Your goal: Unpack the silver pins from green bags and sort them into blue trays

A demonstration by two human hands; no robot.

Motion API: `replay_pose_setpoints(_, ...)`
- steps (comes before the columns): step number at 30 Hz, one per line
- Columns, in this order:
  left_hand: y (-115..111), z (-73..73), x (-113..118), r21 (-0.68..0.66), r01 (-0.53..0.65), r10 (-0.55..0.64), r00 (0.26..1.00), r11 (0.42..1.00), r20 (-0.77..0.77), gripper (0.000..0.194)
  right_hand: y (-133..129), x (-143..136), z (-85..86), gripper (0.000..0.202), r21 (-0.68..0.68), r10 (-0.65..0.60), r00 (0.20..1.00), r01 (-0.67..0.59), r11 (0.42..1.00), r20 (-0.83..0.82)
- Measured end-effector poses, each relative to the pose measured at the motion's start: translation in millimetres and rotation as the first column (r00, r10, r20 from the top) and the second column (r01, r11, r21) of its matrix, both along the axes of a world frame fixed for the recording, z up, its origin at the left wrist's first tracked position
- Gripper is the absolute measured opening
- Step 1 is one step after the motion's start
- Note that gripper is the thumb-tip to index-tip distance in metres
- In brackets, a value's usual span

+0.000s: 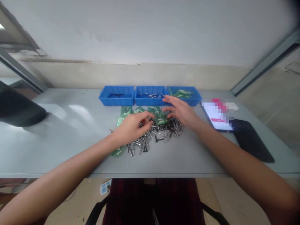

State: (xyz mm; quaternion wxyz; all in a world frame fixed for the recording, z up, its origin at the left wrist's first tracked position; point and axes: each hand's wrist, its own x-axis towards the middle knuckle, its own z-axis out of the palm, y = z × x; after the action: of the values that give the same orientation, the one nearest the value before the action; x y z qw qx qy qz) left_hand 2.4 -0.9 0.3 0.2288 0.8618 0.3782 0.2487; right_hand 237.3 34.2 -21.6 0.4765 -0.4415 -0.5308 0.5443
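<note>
My left hand [132, 126] is over the left part of a pile of silver pop rivets [140, 145] with some dark screws [160, 139] among them. Its thumb and index finger curve toward each other with a small gap, and I see nothing between them. My right hand [181, 112] hovers at the pile's right side, fingers spread, in front of the right and middle bins. Small green packets [156, 114] lie behind and among the rivets; another green packet [119, 151] shows below my left wrist. My hands cover part of the pile.
Three blue bins stand along the back: the left bin [120, 101] holds dark pieces, the middle bin [145, 101] silver rivets, the right bin [195, 101] green packets. A lit phone [217, 117] and a dark flat object [253, 140] lie right. A dark cylinder [21, 106] stands left.
</note>
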Motion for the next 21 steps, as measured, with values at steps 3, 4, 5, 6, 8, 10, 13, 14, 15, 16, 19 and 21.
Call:
replay_pose_setpoints(3, -0.3, -1.0, -0.8, 0.009, 0.012, -0.012, 1.0, 1.0, -0.026, 0.021, -0.6, 0.3, 3.3, 0.047, -0.007, 0.005, 0.999, -0.006, 1.0, -0.044)
replay_pose_setpoints(4, -0.2, -1.3, -1.0, 0.016, 0.014, -0.013, 0.999, 1.0, -0.033, 0.021, -1.4, 0.2, 4.8, 0.052, -0.008, 0.011, 0.998, -0.012, 1.0, -0.06)
replay_pose_setpoints(5, 0.0, -1.7, -1.2, 0.023, 0.017, -0.016, 0.999, 1.0, -0.04, 0.02, -2.0, 0.0, 5.9, 0.056, -0.011, 0.02, 0.997, -0.021, 1.0, -0.073)
replay_pose_setpoints(6, 0.3, -2.2, -1.3, 0.032, 0.019, -0.018, 0.999, 0.999, -0.049, 0.02, -2.4, -0.2, 6.6, 0.058, -0.019, 0.026, 0.996, -0.027, 0.999, -0.081)
replay_pose_setpoints(8, 1.4, -3.1, -1.6, 0.063, 0.025, -0.02, 0.997, 0.998, -0.075, 0.02, -2.6, -0.7, 6.6, 0.06, -0.041, 0.03, 0.996, -0.033, 0.999, -0.08)
replay_pose_setpoints(10, 2.9, -4.1, -1.9, 0.109, 0.032, -0.02, 0.994, 0.994, -0.112, 0.02, -2.4, -1.3, 5.6, 0.06, -0.052, 0.039, 0.996, -0.043, 0.998, -0.076)
replay_pose_setpoints(13, 5.2, -5.6, -2.4, 0.18, 0.04, -0.013, 0.989, 0.983, -0.146, 0.021, -2.3, -2.2, 4.8, 0.056, -0.041, 0.049, 0.993, -0.054, 0.998, -0.107)
replay_pose_setpoints(14, 6.0, -6.0, -2.7, 0.197, 0.04, -0.011, 0.989, 0.98, -0.147, 0.022, -2.3, -2.4, 4.9, 0.055, -0.033, 0.039, 0.992, -0.043, 0.999, -0.122)
replay_pose_setpoints(15, 6.8, -6.2, -2.9, 0.211, 0.038, -0.006, 0.989, 0.977, -0.148, 0.022, -2.3, -2.5, 5.2, 0.053, -0.023, 0.016, 0.991, -0.019, 1.0, -0.135)
replay_pose_setpoints(16, 7.6, -6.4, -3.2, 0.224, 0.028, 0.006, 0.988, 0.974, -0.152, 0.021, -2.3, -2.5, 5.6, 0.051, -0.013, -0.023, 0.989, 0.021, 1.0, -0.145)
replay_pose_setpoints(19, 9.8, -6.8, -4.4, 0.24, -0.019, 0.069, 0.977, 0.971, -0.202, 0.02, -2.5, -1.8, 8.0, 0.047, 0.025, -0.183, 0.964, 0.192, 0.981, -0.192)
replay_pose_setpoints(21, 10.8, -7.7, -5.1, 0.234, -0.032, 0.092, 0.964, 0.972, -0.249, 0.02, -3.3, -1.5, 10.5, 0.047, 0.043, -0.246, 0.94, 0.263, 0.964, -0.237)
